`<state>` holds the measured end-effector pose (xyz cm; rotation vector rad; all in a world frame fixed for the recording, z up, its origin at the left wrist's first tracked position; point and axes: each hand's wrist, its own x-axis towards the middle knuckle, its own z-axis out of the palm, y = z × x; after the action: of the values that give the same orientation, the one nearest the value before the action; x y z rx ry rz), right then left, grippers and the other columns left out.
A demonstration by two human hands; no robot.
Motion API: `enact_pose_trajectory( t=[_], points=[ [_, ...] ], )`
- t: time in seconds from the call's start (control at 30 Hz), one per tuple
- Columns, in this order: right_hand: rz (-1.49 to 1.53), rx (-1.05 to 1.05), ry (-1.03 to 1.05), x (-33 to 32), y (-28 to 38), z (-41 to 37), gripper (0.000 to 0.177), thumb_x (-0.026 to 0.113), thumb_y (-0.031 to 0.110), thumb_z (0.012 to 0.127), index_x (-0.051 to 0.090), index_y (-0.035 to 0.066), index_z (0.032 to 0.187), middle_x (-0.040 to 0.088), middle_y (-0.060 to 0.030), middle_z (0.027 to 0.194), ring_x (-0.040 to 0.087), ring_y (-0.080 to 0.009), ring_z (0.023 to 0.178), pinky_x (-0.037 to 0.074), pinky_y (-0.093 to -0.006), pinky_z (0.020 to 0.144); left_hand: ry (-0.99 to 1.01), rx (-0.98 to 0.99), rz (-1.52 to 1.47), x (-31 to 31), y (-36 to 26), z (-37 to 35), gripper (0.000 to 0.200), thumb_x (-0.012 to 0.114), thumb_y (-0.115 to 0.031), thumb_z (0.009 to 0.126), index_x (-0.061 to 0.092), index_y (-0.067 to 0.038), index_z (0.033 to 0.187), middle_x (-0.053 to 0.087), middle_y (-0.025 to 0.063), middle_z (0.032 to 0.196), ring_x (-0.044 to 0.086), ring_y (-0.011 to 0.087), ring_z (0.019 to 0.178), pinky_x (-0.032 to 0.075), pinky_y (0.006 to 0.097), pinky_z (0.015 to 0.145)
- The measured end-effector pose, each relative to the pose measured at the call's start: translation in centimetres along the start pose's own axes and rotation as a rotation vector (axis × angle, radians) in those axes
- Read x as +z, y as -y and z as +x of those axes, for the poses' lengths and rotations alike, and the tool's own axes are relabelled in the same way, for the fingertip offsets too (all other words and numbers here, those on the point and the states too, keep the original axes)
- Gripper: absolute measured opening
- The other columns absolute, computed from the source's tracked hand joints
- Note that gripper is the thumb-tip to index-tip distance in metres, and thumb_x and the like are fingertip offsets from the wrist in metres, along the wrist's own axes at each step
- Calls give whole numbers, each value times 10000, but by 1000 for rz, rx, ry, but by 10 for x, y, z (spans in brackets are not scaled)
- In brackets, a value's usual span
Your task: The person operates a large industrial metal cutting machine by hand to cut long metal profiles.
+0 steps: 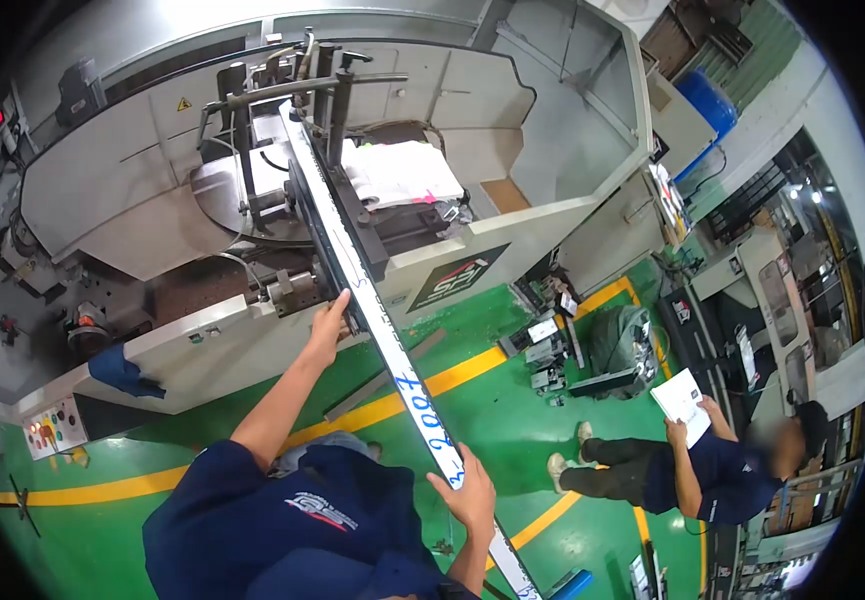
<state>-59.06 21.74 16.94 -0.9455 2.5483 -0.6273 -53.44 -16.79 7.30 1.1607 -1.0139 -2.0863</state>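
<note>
A long, straight metal bar (385, 345) with a white face and blue handwritten marks slants from the machine at the top down to the lower right. My right hand (467, 492) is closed around its lower part, thumb on the white face. Further up, my left hand (328, 328) grips the bar's left edge, close to the machine's front; some of its fingers are hidden beneath. The bar's upper end lies among the upright posts and clamp (327, 110) of the sawing machine (512, 240). White papers (402, 172) lie on the machine bed right of the bar.
A control panel with buttons (54, 428) sits at lower left, near a dark blue cloth (124, 372). Metal blocks (547, 355) and a bag (620, 345) are on the green floor (512, 415). A co-worker (712, 470) stands at right holding a paper (682, 405).
</note>
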Motion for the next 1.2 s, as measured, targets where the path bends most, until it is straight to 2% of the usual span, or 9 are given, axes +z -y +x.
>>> enact_pose_trajectory(
  t=[0.07, 0.1, 0.23, 0.47, 0.63, 0.73, 0.87, 1.1, 1.2],
  points=[
    [-19, 38, 16, -4, 2, 2, 814, 813, 454, 762, 507, 53, 1402, 625, -194, 1288, 613, -391, 1153, 497, -462, 961, -24, -29, 87, -1, 0, 7, 557, 651, -579, 909, 609, -94, 1180, 665, -29, 916, 574, 55, 772, 422, 231, 670],
    [4, 43, 19, -5, 2, 2, 805, 807, 462, 766, 510, 63, 1398, 630, -185, 1279, 612, -386, 1154, 499, -466, 956, -48, 48, 63, 1, 5, 8, 472, 652, -557, 919, 638, -104, 1046, 641, -44, 838, 539, 52, 698, 411, 235, 643],
    [21, -6, -22, -4, -4, 2, 810, 804, 472, 770, 505, 62, 1401, 630, -182, 1277, 613, -382, 1147, 501, -472, 949, -26, 20, 134, -14, -9, 3, 405, 673, -506, 926, 673, -101, 932, 642, -18, 814, 552, 71, 708, 444, 243, 676],
    [62, 7, 94, -12, -5, 7, 837, 793, 470, 785, 463, 57, 1433, 611, -202, 1298, 600, -399, 1163, 496, -489, 959, 62, 9, 154, -18, -19, -1, 478, 671, -487, 934, 664, -42, 1108, 659, 14, 881, 625, 127, 806, 517, 307, 810],
    [88, -19, 213, -15, -12, 19, 906, 828, 445, 752, 412, 61, 1460, 592, -220, 1327, 577, -406, 1208, 482, -487, 990, -74, 78, 258, -10, -15, -12, 535, 790, -449, 830, 661, -15, 1115, 672, 23, 853, 643, 118, 692, 538, 262, 699],
    [128, -32, 281, -23, -6, 26, 916, 856, 388, 725, 406, 65, 1454, 583, -224, 1342, 565, -409, 1226, 471, -482, 1009, 68, 28, 284, -16, -17, -17, 500, 799, -409, 830, 673, -12, 1106, 696, 49, 911, 673, 135, 741, 565, 284, 760],
    [149, -53, 364, -26, -5, 35, 907, 876, 321, 705, 412, 68, 1442, 579, -223, 1348, 556, -409, 1238, 462, -474, 1026, 333, -135, 128, -16, -2, -28, 388, 801, -303, 860, 634, -58, 1110, 686, 40, 1040, 678, 160, 949, 565, 321, 909],
    [110, -65, 345, -23, -6, 38, 911, 881, 315, 698, 416, 60, 1439, 587, -217, 1341, 551, -416, 1238, 457, -474, 1029, 447, -249, 305, -12, 27, -67, 422, 781, -299, 884, 575, -70, 1173, 613, 46, 1171, 636, 144, 978, 570, 323, 875],
    [145, -60, 358, -30, 3, 37, 913, 883, 307, 695, 422, 62, 1445, 589, -212, 1343, 553, -411, 1238, 458, -472, 1028, 349, -235, -142, -2, -6, -59, 445, 718, -373, 929, 564, -66, 1211, 617, 37, 1160, 631, 153, 978, 571, 330, 809]
  ],
)
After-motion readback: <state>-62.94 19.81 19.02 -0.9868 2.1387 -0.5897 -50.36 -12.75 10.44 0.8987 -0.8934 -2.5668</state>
